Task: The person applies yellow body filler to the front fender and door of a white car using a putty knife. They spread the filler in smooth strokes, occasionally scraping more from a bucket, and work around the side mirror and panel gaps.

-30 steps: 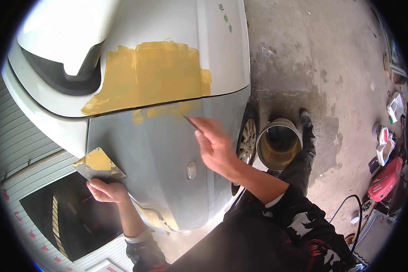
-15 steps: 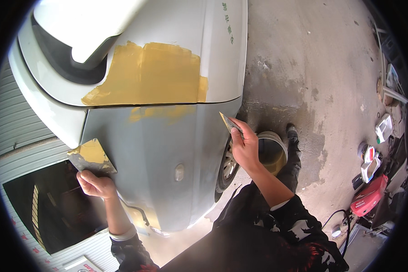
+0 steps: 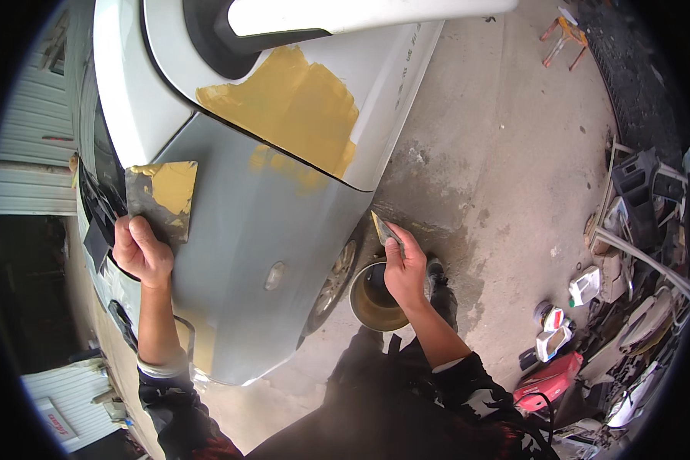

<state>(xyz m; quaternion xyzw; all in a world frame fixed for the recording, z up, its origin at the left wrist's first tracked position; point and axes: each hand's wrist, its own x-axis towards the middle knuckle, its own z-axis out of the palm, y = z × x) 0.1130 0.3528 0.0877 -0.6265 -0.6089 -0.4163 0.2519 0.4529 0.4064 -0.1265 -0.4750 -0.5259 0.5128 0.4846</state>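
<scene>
My left hand (image 3: 144,257) pinches the lower edge of a flat, square putty plate (image 3: 172,192), its upper face smeared with yellow putty. Beneath it lies the grey fender (image 3: 230,238) of a white car. A small putty scraper (image 3: 380,228) with yellow along its edge sits in my closed right hand (image 3: 405,268), held near the fender's right side, apart from the panel. Yellow putty (image 3: 299,107) covers a broad patch of the white door, and thinner smears of it show on the fender just across the door gap.
A bucket (image 3: 354,305) stands on the floor below my right hand, by the car wheel (image 3: 333,284). The white side mirror (image 3: 376,14) juts out at the top. White bottles (image 3: 585,286), a red part (image 3: 550,382) and piled scrap lie at right. An orange stool (image 3: 566,37) stands far off.
My view has turned, so the car appears tilted and the bucket sits farther left. My left hand with the putty plate shows higher in view. Both hands keep hold of their tools.
</scene>
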